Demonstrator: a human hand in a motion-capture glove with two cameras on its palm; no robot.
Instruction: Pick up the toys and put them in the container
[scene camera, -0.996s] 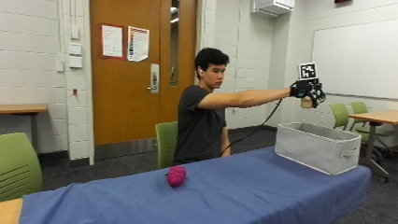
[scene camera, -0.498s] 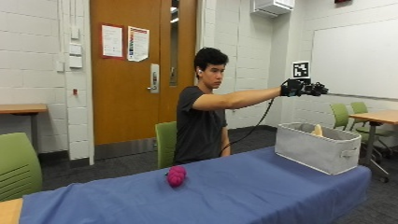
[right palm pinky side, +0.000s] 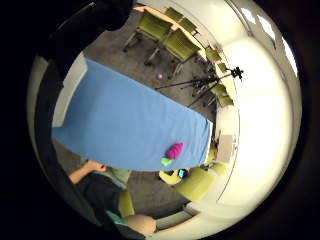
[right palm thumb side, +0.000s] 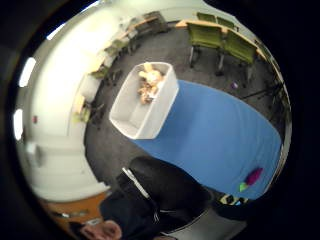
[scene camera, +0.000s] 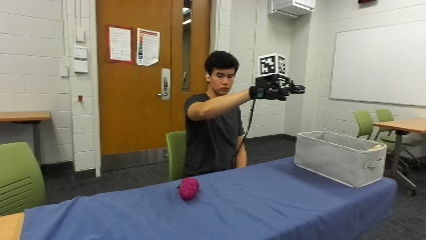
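Holding high at frame upper right, the gloved right hand (scene camera: 274, 89) has fingers spread and nothing in them. The container (scene camera: 339, 156) at right already holds a tan toy (right palm thumb side: 148, 82). The pink toy (scene camera: 189, 188) remains on the blue table (scene camera: 279, 205), lower centre, long axis roughly front-to-back, green end (right palm pinky side: 166, 161) toward the person.

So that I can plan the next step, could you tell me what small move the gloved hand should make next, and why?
Probably swing the gloved right hand back along the table toward the pink toy. The hand is raised, open and holds nothing, a tan toy already lies in the container, and the pink one remains on the blue tablecloth.
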